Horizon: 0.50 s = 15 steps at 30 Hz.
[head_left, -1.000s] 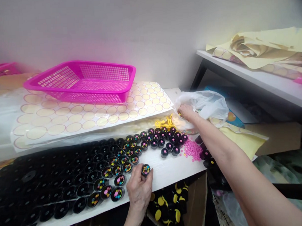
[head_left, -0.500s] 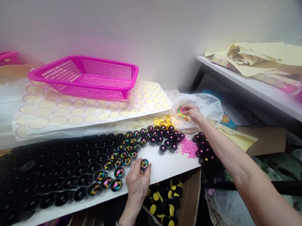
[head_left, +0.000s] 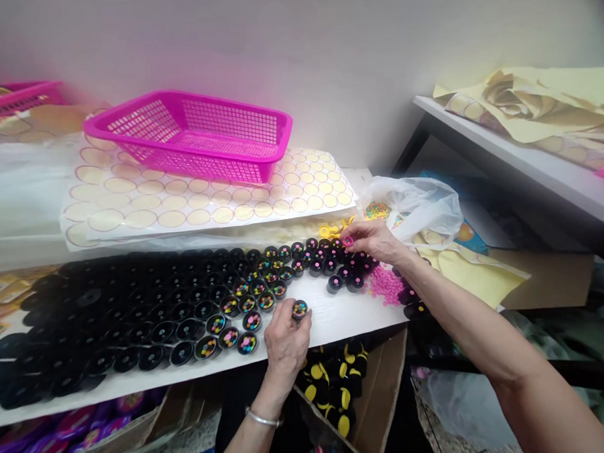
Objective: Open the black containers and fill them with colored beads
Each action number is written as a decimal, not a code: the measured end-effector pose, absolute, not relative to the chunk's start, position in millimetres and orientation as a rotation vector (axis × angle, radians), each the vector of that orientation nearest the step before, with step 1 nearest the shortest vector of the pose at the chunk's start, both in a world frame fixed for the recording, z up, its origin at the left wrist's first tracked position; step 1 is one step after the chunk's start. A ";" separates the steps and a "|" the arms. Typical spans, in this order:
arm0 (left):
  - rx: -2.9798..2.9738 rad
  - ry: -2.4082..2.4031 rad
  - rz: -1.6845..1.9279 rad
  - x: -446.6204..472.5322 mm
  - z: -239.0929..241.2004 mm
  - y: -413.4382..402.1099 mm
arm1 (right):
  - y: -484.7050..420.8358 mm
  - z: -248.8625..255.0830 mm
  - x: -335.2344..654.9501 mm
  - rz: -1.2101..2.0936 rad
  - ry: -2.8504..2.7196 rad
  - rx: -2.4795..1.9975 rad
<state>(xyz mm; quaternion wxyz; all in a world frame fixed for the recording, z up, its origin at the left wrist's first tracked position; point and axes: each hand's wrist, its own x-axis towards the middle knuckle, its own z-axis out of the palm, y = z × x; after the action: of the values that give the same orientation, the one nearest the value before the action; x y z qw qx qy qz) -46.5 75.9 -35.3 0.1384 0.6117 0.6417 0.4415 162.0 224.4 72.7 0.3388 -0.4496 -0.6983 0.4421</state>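
A round black cup (head_left: 299,310) of multicolored pieces is pinched in the left hand (head_left: 287,340) over the white table (head_left: 330,313), beside rows of similar cups (head_left: 203,309). The right hand (head_left: 375,241) pinches a tiny pink cup (head_left: 348,241) near a plastic bag (head_left: 428,204). Behind sits a pink basket (head_left: 189,156).

One left hand (head_left: 287,341) and one right hand (head_left: 377,243) make two. There is one silver bangle (head_left: 263,420), one small pink cup (head_left: 348,241), one white plastic bag (head_left: 434,201) and two pink baskets (head_left: 193,153), one cut off by the edge. The black cups (head_left: 181,353) number in the dozens, too crowded for an exact count; pink beads (head_left: 385,286) are uncountable.
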 end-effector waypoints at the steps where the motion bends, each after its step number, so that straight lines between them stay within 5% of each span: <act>1: 1.769 1.860 1.279 -46.4 -35.1 76.1 | 223.3 73.3 161.1 1.136 -1.836 -1.178; 6: 1.781 1.872 1.276 -45.8 -33.7 76.6 | 232.0 65.5 169.0 0.996 -1.895 -1.249; 15: 1.795 1.884 1.304 -45.2 -34.2 76.0 | 305.5 44.2 234.9 -0.010 -2.061 -2.268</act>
<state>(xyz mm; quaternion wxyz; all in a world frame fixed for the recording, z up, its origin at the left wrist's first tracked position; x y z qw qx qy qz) -45.2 76.0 -34.2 0.1155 0.6126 0.6429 0.4450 234.9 305.5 44.2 0.0388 -0.7395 -0.6720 -0.0032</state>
